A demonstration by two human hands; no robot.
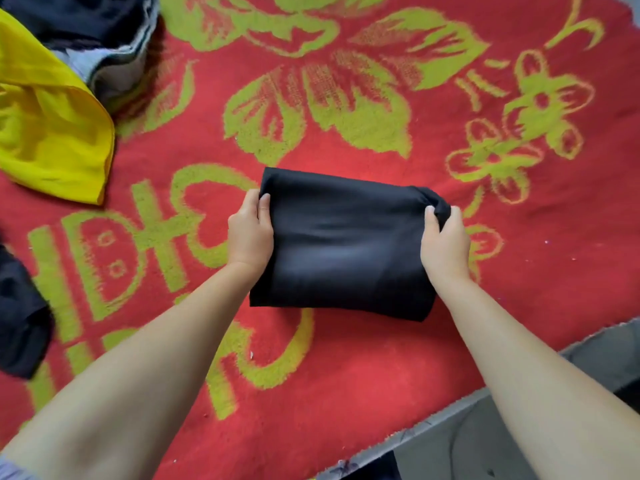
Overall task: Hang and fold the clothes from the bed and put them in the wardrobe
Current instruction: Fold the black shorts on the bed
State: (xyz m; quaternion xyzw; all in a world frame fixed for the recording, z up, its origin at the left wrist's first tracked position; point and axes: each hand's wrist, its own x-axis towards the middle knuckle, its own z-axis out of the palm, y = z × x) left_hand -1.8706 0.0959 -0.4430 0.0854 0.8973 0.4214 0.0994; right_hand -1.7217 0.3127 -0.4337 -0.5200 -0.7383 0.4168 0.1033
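A black garment [346, 244], folded into a compact rectangle, lies in the middle of the bed on a red blanket [415, 358] with green flower patterns. My left hand [250, 233] grips its left edge, thumb on top and fingers curled under. My right hand [446, 240] grips the right edge, where the cloth bunches up near the far corner. Both forearms reach in from the bottom of the view.
A yellow garment [48, 133] lies at the upper left, with a pile of dark and grey clothes [104, 32] behind it. Another dark garment [17, 313] sits at the left edge. The bed's edge and grey floor [485, 441] run along the lower right.
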